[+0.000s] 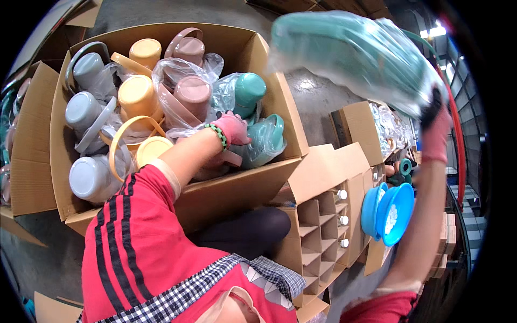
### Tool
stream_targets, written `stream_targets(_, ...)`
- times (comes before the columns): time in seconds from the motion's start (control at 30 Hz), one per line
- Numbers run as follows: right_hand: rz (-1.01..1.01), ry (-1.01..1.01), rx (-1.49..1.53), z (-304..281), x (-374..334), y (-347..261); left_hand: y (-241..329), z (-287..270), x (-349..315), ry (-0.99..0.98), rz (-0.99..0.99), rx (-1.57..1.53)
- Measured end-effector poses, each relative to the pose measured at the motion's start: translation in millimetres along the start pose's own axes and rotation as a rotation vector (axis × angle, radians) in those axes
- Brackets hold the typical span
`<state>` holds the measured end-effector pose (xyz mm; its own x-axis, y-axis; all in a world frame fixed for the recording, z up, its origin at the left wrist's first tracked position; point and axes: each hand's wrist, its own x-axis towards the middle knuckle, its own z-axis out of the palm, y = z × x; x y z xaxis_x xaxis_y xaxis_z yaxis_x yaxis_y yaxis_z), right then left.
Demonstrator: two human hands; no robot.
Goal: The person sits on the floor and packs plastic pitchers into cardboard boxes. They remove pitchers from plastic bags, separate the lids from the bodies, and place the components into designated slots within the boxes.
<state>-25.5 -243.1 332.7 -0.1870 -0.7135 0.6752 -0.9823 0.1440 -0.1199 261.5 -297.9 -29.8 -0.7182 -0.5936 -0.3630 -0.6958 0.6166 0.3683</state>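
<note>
A large cardboard box (237,180) in front of me holds several plastic jugs with loop handles, partly wrapped in clear bags. My left hand (231,128), in a pink glove, is down among them with its fingers curled. It lies beside a bagged teal jug (264,142) and a mauve jug (193,94); what its fingers hold is hidden. High at the right, my right hand (437,121) grips the end of a clear bag with a teal jug (350,51) inside. This jug hangs tilted, close to the camera, beyond the box's right edge.
Right of the box stands a divided carton (318,237) with several white-capped bottles (343,220). Blue basins (396,215), one with small white pieces, sit beyond it. Another carton (361,126) holds bagged items. At the far left is a further open box (35,145).
</note>
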Motion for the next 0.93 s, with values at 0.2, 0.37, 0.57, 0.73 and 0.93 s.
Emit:
stream_targets(0.2, 0.527, 0.225, 1.021, 167, -49, -92, -1, -4, -1, -0.056, 0.001, -0.013)
stream_targets(0.37, 0.287, -0.013, 0.946, 243, -68, -103, 4, -2, -3, 0.081, 0.095, 0.016)
stream_targets(0.57, -0.41, -0.292, 0.08, 259, -65, -202, -14, -1, -1, 0.006, 0.028, -0.089)
stream_targets(0.73, -0.27, -0.508, -0.042, 300, -87, -207, -8, -5, 0, 0.007, 0.066, -0.097)
stream_targets(0.93, 0.051, -1.005, 0.026, 312, -145, -145, -8, -7, -2, -0.01, 0.037, -0.035)
